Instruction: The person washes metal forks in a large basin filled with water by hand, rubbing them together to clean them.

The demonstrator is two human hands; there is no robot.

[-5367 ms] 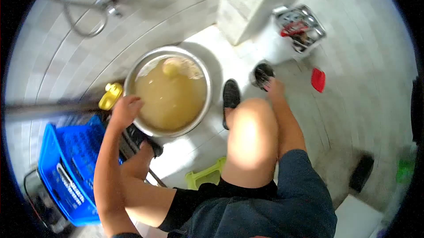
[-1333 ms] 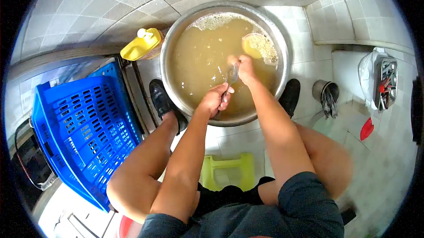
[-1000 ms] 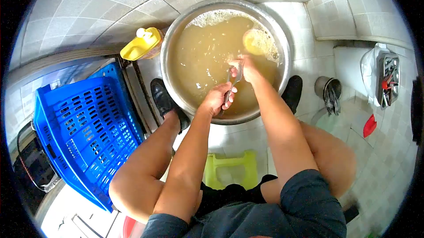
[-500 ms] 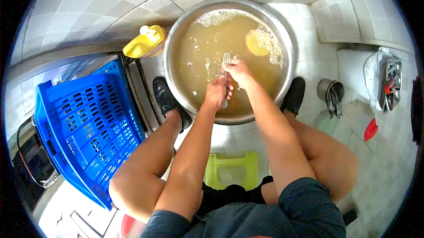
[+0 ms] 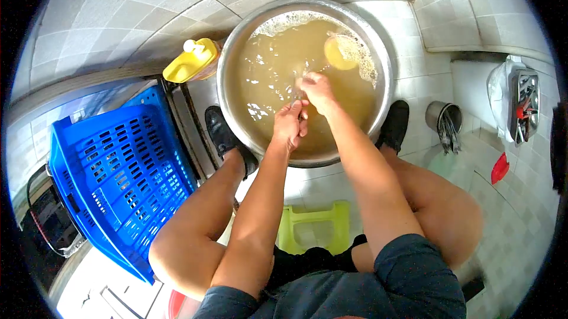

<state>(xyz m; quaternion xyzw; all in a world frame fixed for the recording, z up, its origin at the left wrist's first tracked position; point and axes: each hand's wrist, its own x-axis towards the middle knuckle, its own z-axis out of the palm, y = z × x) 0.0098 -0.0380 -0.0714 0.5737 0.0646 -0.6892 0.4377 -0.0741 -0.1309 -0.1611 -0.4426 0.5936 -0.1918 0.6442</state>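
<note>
My left hand (image 5: pixel 288 122) is closed around the handle of a metal fork (image 5: pixel 297 95), over the murky water in a wide metal basin (image 5: pixel 223 70). Up at the fork's head, the fingers of my right hand (image 5: pixel 317 89) are pinched on it. Motion smears the tines, so their outline is hard to make out. A round yellow thing (image 5: pixel 338 53) lies in the water at the far right, partly covered by foam.
A yellow-capped bottle (image 5: pixel 192 62) stands left of the basin, above a blue plastic crate (image 5: pixel 127 171). To the right are a metal cup of cutlery (image 5: pixel 444 121), a tray of utensils (image 5: pixel 525 106) and a red object (image 5: pixel 500 168). A green stool (image 5: pixel 313 212) sits below me.
The fork's head has gone from sharp to blurred between my hands. Both hands stay in nearly the same place. More bright ripples show on the water at the left.
</note>
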